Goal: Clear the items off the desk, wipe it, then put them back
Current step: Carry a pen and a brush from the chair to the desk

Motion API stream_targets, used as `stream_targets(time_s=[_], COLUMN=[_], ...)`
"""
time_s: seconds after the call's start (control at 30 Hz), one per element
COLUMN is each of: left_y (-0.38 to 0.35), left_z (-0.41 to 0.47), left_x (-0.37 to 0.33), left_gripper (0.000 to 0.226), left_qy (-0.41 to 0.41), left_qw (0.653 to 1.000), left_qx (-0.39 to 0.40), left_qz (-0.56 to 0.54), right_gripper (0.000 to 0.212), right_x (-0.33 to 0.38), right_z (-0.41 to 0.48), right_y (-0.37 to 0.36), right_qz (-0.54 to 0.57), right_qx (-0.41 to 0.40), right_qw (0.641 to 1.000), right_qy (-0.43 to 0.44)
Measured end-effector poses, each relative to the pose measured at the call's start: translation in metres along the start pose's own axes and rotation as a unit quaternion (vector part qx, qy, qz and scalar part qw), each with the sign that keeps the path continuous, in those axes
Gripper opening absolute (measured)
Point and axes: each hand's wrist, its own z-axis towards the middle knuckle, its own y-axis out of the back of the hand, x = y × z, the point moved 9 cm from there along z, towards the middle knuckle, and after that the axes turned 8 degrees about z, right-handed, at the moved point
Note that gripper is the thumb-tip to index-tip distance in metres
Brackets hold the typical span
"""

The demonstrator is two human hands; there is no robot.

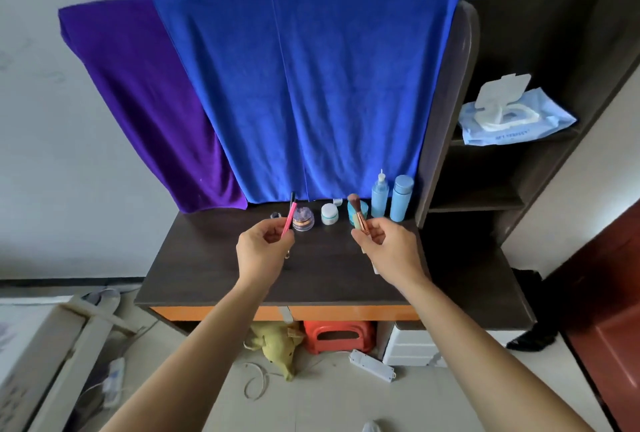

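Left hand (263, 246) pinches a pink pencil (288, 220), right hand (388, 244) pinches a makeup brush (358, 213), above the desk (207, 258); wipes pack (512, 120) lettering is unreadable.

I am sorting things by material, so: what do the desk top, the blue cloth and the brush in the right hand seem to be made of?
The desk top: probably dark wood-look laminate, matte, faint grain. The blue cloth: soft napped fabric, perhaps microfibre; hangs in folds without shine. The brush, pinched by the right hand: shiny rose-gold ferrule, likely metal; soft hair tip, fibre unclear.
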Motion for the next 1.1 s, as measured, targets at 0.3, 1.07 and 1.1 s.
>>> stream_targets(time_s=[0.3,1.07,1.1], left_y=[-0.039,-0.120,-0.118], left_z=[0.090,0.205,0.206], left_x=[0.093,0.240,0.238], left_gripper=[0.017,0.031,0.033], left_qy=[0.125,0.224,0.230], left_qw=[0.991,0.953,0.953], left_qx=[0.007,0.110,0.113], left_qz=[0.040,0.172,0.162], right_gripper=[0.013,0.042,0.044], right_x=[-0.065,-0.187,-0.183], right_z=[0.076,0.115,0.116], right_y=[-0.093,-0.210,-0.208], right_qz=[-0.002,-0.108,-0.108], right_qx=[0.072,0.049,0.052], right_qw=[0.991,0.941,0.941], right_qy=[-0.113,-0.318,-0.318])
